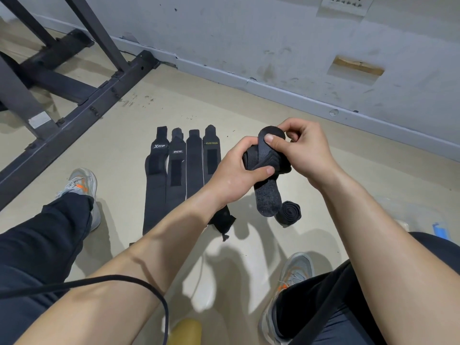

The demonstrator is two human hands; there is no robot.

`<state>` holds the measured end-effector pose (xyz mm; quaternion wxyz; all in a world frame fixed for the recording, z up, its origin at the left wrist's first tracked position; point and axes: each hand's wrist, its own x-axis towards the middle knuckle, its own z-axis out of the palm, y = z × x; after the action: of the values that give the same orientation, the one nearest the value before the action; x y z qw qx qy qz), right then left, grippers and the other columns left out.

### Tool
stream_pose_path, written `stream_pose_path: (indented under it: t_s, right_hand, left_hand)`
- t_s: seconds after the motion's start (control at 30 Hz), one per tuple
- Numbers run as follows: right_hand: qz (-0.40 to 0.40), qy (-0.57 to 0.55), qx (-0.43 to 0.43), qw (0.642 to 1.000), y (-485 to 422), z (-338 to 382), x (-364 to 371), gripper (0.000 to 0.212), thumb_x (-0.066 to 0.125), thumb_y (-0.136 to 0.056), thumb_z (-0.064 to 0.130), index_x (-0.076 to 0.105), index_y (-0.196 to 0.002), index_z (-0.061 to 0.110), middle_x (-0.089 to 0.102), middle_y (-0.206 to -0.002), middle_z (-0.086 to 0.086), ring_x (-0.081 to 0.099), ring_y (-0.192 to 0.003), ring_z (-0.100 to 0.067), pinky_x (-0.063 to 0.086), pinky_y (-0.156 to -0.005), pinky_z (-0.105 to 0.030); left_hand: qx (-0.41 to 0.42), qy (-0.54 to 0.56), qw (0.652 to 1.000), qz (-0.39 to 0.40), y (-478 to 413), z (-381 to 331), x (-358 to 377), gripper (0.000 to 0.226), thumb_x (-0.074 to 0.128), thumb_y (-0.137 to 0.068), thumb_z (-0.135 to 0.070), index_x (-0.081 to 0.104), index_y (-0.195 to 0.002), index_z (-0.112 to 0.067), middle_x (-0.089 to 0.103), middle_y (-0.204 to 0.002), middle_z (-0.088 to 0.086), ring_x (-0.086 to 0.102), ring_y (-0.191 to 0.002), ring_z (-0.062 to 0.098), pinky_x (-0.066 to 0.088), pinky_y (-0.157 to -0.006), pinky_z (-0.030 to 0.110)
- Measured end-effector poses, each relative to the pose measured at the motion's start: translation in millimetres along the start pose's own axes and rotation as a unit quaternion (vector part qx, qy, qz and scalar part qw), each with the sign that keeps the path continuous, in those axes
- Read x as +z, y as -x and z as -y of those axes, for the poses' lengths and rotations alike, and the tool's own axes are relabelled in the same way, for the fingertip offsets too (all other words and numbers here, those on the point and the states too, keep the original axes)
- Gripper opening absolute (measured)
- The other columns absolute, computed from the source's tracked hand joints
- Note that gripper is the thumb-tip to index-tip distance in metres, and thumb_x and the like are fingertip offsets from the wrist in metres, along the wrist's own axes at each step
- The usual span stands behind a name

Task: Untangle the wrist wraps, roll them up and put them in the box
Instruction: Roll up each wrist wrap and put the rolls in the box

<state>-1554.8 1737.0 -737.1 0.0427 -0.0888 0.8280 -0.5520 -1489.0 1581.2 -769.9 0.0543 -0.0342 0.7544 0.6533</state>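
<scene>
A black wrist wrap [267, 158] is held above the floor between both hands. My left hand [236, 175] grips its bunched middle, thumb across the front. My right hand [303, 148] pinches the upper end with thumb and fingers. The wrap's loose tail [266, 200] hangs down toward the floor. A rolled-up black wrap [288, 212] lies on the floor just below. Several more black wraps [181, 175] lie flat side by side on the floor to the left, partly hidden by my left forearm. No box is in view.
A black metal rack frame [82, 100] crosses the floor at the upper left. A grey wall and baseboard [298, 90] run behind. My legs and grey shoes [82, 185] sit on either side. A black cable [99, 282] crosses my left arm.
</scene>
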Motion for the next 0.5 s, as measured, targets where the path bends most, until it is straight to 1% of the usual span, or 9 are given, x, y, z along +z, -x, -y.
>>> stream_pose_path:
  t_s: [0.07,0.13,0.23,0.3,0.33,0.4,0.43,0.5]
  right_hand:
    - [0.007,-0.018,0.025,0.999,0.1,-1.7,1.7,0.018,0.081,-0.084,0.021,0.068,-0.072,0.022,0.034,-0.064,0.007,0.032,-0.057,-0.009,0.029,-0.054,-0.025]
    - [0.022,-0.049,0.065,0.996,0.7,-1.7,4.8,0.017,0.08,-0.086,0.018,0.067,-0.075,0.02,0.043,-0.07,0.004,0.043,-0.056,-0.008,0.037,-0.052,-0.021]
    - [0.033,-0.112,0.123,0.986,0.7,0.7,8.2,0.014,0.076,-0.088,0.013,0.064,-0.083,0.017,0.058,-0.075,0.002,0.056,-0.058,-0.007,0.044,-0.054,-0.019]
    - [0.054,-0.158,0.181,0.969,0.3,2.1,7.6,0.014,0.075,-0.089,0.015,0.062,-0.087,0.02,0.064,-0.077,0.002,0.059,-0.06,-0.01,0.046,-0.057,-0.023]
    - [0.065,-0.165,0.207,0.962,0.3,2.1,7.2,0.013,0.074,-0.088,0.016,0.062,-0.087,0.022,0.064,-0.076,0.004,0.06,-0.062,-0.011,0.048,-0.062,-0.026]
    - [0.073,-0.166,0.243,0.953,0.2,1.0,6.9,0.011,0.07,-0.086,0.014,0.064,-0.086,0.023,0.065,-0.076,0.005,0.061,-0.069,-0.014,0.05,-0.07,-0.033]
    - [0.07,-0.17,0.258,0.948,0.3,0.6,7.0,0.011,0.068,-0.085,0.012,0.065,-0.085,0.023,0.065,-0.077,0.004,0.062,-0.073,-0.017,0.051,-0.073,-0.036]
    - [0.069,-0.179,0.281,0.94,0.3,0.1,6.6,0.013,0.066,-0.083,0.01,0.067,-0.084,0.023,0.066,-0.082,0.002,0.062,-0.079,-0.02,0.052,-0.077,-0.039]
  left_hand:
    - [0.004,-0.007,1.0,-0.004,0.2,-1.3,-2.2,0.057,0.081,-0.073,-0.031,0.054,-0.122,-0.035,0.07,-0.113,0.003,0.07,-0.108,0.022,0.053,-0.102,0.052]
    - [0.015,-0.017,1.0,-0.005,0.2,-0.5,-4.3,0.063,0.081,-0.071,-0.033,0.044,-0.121,-0.037,0.065,-0.118,0.007,0.07,-0.108,0.024,0.053,-0.102,0.052]
    - [0.035,-0.008,0.999,0.005,1.5,-1.1,-5.3,0.067,0.079,-0.08,-0.015,0.032,-0.123,-0.035,0.062,-0.116,0.016,0.072,-0.099,0.027,0.055,-0.098,0.05]
    - [0.053,-0.006,0.999,0.009,2.4,-2.8,-5.5,0.067,0.078,-0.081,-0.011,0.034,-0.125,-0.037,0.061,-0.114,0.016,0.071,-0.097,0.028,0.057,-0.095,0.048]
    - [0.061,-0.012,0.998,0.013,2.5,-3.3,-6.1,0.066,0.078,-0.081,-0.01,0.037,-0.126,-0.037,0.061,-0.112,0.013,0.071,-0.096,0.025,0.058,-0.093,0.043]
    - [0.069,-0.028,0.997,0.027,1.6,-1.8,-7.3,0.059,0.078,-0.083,-0.004,0.047,-0.127,-0.028,0.061,-0.109,0.003,0.067,-0.091,0.014,0.056,-0.09,0.031]
    - [0.069,-0.033,0.996,0.034,1.6,-1.4,-7.7,0.056,0.079,-0.083,-0.003,0.051,-0.126,-0.025,0.061,-0.11,0.0,0.065,-0.091,0.01,0.054,-0.09,0.027]
    - [0.065,-0.035,0.997,0.038,1.1,0.9,-8.0,0.055,0.082,-0.081,-0.006,0.056,-0.126,-0.024,0.063,-0.113,-0.006,0.065,-0.096,0.009,0.053,-0.095,0.03]
